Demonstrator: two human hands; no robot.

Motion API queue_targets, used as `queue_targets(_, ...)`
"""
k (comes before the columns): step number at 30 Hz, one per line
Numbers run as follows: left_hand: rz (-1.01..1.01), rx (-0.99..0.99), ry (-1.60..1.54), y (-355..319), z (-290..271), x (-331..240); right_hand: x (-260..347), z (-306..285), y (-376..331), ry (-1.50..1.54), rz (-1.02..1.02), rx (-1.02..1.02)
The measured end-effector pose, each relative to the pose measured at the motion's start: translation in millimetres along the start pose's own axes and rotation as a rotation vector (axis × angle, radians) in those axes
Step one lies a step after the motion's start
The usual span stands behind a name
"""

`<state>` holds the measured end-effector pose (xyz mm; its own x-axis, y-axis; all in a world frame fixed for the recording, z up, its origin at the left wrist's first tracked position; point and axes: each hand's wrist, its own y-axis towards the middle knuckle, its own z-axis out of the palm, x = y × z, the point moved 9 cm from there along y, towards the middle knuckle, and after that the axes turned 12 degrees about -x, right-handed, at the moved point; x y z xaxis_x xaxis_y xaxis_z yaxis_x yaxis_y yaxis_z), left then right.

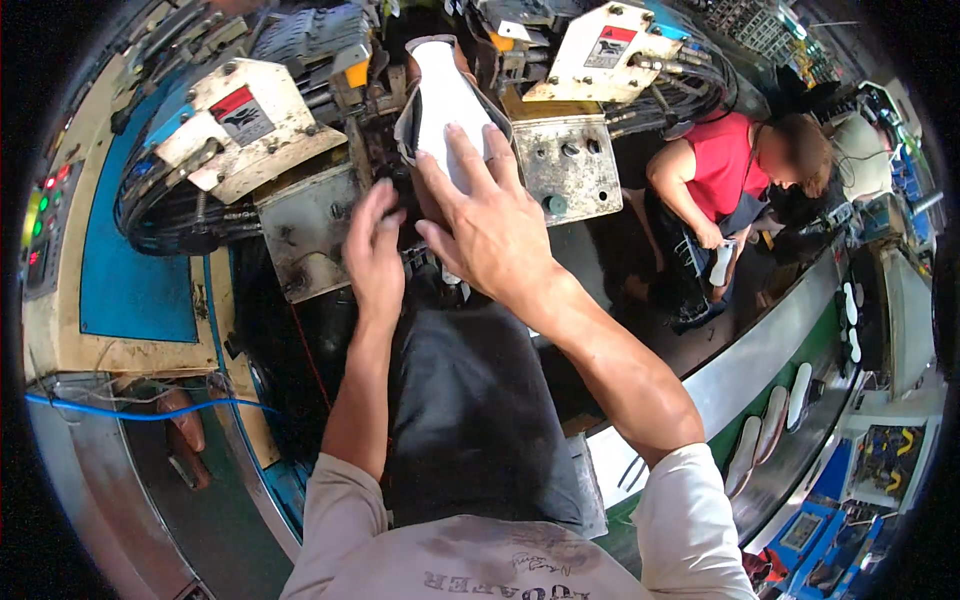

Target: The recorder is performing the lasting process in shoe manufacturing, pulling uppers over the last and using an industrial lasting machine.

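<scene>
A shoe upper point(407, 125) with a white insole point(435, 85) on it sits sole side up in the machine ahead of me, its narrow end pointing away. My right hand point(485, 215) lies over its near part, fingers spread and pressed on the white surface. My left hand point(375, 255) is raised just left of the shoe's near end, slightly blurred, with its fingers stretched out and nothing in them. The right palm hides the near end of the shoe.
Cream machine covers point(240, 130) with black hoses point(150, 215) flank the shoe. A control panel with lit buttons point(42, 215) stands at far left. At right, a person in red point(720, 160) handles a white-soled piece point(722, 262) beside a conveyor bearing several soles point(800, 395).
</scene>
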<state>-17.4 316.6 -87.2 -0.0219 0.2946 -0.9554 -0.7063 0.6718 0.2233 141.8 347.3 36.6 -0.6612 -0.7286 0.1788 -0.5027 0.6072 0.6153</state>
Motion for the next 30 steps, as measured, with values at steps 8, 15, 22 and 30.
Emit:
queue_targets(8,0.482,0.132,0.408,22.5,43.8,-77.4,16.2,7.4,-2.0,-0.098,-0.042,-0.049)
queue_targets(15,0.463,0.326,0.244,10.8,37.2,-79.9,11.9,6.1,0.2,-0.072,-0.019,-0.038)
queue_targets(22,0.131,0.136,0.015,3.6,2.7,-15.7,-1.5,25.5,59.6,-0.029,-0.020,-0.040)
queue_targets(30,-0.333,0.285,-0.173,-66.3,59.5,113.3,-29.4,63.5,134.1,-0.048,-0.160,-0.169)
